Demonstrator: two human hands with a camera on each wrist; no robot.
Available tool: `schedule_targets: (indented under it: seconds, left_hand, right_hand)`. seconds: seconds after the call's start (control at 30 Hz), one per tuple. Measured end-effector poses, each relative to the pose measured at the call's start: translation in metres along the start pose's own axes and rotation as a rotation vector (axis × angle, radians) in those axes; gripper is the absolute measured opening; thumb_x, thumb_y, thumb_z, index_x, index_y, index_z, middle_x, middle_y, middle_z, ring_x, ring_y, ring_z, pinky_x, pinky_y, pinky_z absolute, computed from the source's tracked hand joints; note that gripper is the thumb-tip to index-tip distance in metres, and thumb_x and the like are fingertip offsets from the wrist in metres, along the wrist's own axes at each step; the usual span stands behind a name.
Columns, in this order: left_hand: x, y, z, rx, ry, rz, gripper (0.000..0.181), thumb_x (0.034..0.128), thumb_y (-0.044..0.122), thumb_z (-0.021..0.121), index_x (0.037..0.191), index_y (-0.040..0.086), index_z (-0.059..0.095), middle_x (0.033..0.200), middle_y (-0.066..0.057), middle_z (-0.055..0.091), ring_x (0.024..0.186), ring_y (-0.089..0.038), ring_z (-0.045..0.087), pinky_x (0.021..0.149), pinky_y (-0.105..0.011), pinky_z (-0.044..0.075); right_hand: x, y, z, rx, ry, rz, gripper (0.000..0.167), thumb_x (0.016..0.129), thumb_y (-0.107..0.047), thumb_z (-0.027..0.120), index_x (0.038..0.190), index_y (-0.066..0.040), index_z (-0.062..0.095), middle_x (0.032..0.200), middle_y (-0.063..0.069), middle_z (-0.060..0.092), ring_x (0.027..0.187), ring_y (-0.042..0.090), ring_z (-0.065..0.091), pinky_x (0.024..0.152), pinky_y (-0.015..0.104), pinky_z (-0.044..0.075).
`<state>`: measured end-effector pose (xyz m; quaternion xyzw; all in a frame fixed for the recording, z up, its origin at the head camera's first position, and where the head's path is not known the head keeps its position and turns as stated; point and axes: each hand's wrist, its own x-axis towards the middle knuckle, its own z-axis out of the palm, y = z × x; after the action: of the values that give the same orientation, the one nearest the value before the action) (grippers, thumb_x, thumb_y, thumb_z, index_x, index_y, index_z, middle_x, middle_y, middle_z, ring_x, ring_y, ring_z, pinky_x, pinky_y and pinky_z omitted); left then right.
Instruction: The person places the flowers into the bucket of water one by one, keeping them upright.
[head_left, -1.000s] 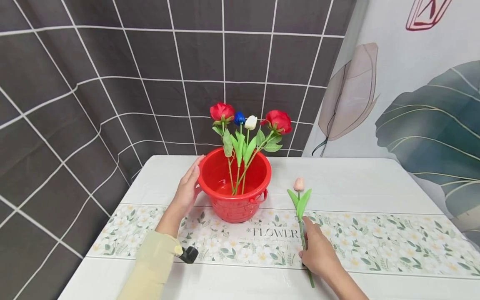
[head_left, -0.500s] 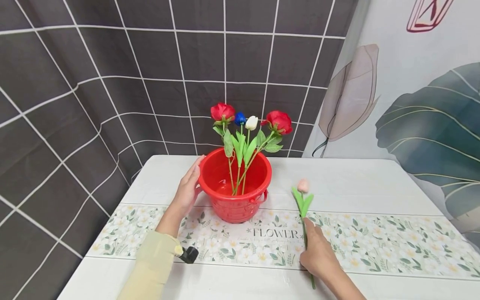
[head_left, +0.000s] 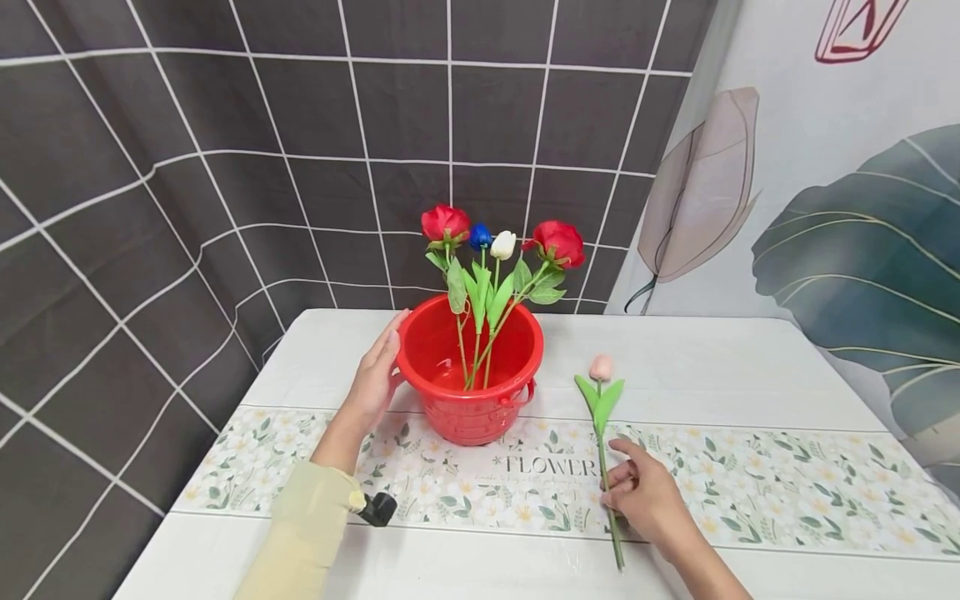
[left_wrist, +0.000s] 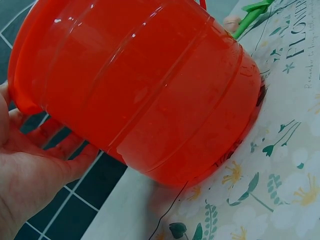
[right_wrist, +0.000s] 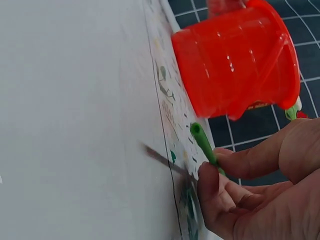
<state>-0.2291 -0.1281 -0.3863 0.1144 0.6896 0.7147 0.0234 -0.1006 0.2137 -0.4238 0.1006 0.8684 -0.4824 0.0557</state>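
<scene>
A red plastic bucket (head_left: 472,417) stands at the middle of the table. My left hand (head_left: 375,379) rests against its left side, near the rim. In the left wrist view, the fingers (left_wrist: 80,162) touch the bucket wall from outside and are not wrapped round it. To the right of the bucket is an artificial pink tulip (head_left: 601,368) with two green leaves. My right hand (head_left: 647,498) pinches its green stem between thumb and fingers, with the index finger lifted away. The right wrist view shows the cut end of the stem (right_wrist: 199,134) poking out past the fingertips.
Inside the bucket stand two red roses (head_left: 558,242), a blue tulip (head_left: 480,237) and a white tulip (head_left: 502,245). A flower-printed band (head_left: 780,492) crosses the white table (head_left: 750,358). A dark grid-patterned cloth (head_left: 300,108) hangs behind and to the left.
The tulip's head tipped right, then came back left, its leaves spreading again. My right hand has shifted slightly right and its fingers have changed their hold. The left hand and bucket stay put.
</scene>
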Motion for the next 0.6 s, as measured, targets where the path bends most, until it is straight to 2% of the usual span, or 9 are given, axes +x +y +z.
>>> schedule_targets:
  seconds: [0.23, 0.43, 0.6]
  left_hand:
    - [0.001, -0.003, 0.000, 0.018, 0.002, 0.017, 0.050, 0.1043, 0.039, 0.033, 0.153, 0.026, 0.027, 0.154, -0.003, 0.031, 0.138, -0.026, 0.033, 0.105, -0.047, 0.040]
    - [0.000, -0.001, 0.000, 0.012, 0.008, 0.006, 0.048, 0.1047, 0.037, 0.033, 0.152, 0.028, 0.029, 0.153, 0.002, 0.033, 0.137, -0.021, 0.034, 0.106, -0.046, 0.040]
    - [-0.001, 0.001, 0.000, 0.002, 0.004, 0.001, 0.049, 0.1046, 0.037, 0.034, 0.152, 0.028, 0.028, 0.153, 0.002, 0.033, 0.137, -0.021, 0.034, 0.106, -0.048, 0.038]
  right_hand:
    - [0.001, 0.000, -0.001, 0.173, -0.035, 0.042, 0.073, 0.074, 0.016, 0.066, 0.140, 0.000, 0.041, 0.092, 0.011, 0.060, 0.069, 0.016, 0.055, 0.060, 0.027, 0.053]
    - [0.001, -0.006, -0.003, 0.243, -0.015, 0.019, 0.073, 0.075, 0.016, 0.067, 0.141, -0.006, 0.043, 0.097, 0.014, 0.060, 0.071, 0.014, 0.059, 0.062, 0.025, 0.054]
    - [0.003, -0.011, -0.005, 0.241, 0.006, -0.010, 0.074, 0.076, 0.014, 0.066, 0.142, -0.010, 0.042, 0.102, 0.014, 0.059, 0.078, 0.014, 0.060, 0.065, 0.024, 0.054]
